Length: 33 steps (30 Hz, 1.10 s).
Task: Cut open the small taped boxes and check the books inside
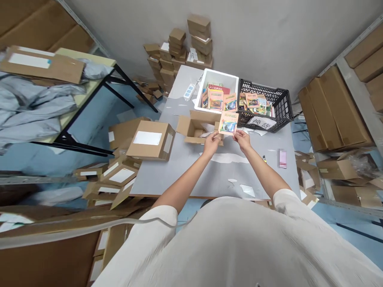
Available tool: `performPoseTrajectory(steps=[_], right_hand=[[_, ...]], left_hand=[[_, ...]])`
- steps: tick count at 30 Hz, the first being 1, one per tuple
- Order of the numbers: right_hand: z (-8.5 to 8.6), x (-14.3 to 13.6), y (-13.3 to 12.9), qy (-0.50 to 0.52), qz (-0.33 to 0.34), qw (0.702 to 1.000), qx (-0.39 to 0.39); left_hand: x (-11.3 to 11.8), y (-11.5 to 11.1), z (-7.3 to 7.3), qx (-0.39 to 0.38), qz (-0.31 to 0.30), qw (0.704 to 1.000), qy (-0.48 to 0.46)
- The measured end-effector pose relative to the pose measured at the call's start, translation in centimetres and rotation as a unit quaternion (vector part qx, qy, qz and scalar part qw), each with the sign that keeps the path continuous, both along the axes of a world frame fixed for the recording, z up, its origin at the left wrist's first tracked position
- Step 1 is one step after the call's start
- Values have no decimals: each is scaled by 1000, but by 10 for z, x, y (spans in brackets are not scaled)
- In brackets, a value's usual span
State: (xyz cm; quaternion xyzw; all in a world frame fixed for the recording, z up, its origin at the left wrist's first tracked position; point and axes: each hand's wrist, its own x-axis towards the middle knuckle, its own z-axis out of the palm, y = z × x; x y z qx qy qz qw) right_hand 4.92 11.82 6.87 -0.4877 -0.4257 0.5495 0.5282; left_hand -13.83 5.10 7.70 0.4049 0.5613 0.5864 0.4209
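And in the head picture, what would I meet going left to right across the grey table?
Closed brown cardboard box with a white label → open brown cardboard box → peach book with a colourful cover picture → black plastic crate.

A peach-bordered picture booklet (pixel 229 122) is held by its lower corners.

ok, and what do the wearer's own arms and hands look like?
Left hand and right hand are ungloved, with no wristwear visible. Forearms are bare below loose, short off-white sleeves, matching the plain shirt front. A pale strap or cable crosses by the left sleeve; can't tell which.
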Motion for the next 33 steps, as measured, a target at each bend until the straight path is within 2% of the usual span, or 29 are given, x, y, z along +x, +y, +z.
performPoseTrajectory(steps=[7,10,13,16,19,25,29,33], right_hand=[[10,-48,80,-10,-18,999,33],[17,-60,114,-4,-26,998,55],[19,-66,131,-1,-28,996,82],[14,-70,126,-13,-5,996,89],[4,-72,107,-29,24,996,76],[-10,-66,76,-132,21,989,57],[-18,-55,64,-218,16,974,60],[-28,-49,53,-266,16,963,44]], left_hand=[[-30,52,20,24,1,1000,10],[-40,61,22,26,16,999,29],[-49,59,16,17,13,998,56],[-56,55,8,1,10,997,74],[-64,53,2,-2,12,996,93],[-93,46,3,24,20,977,212],[-115,33,5,-10,76,953,294],[-132,25,3,-95,176,928,315]])
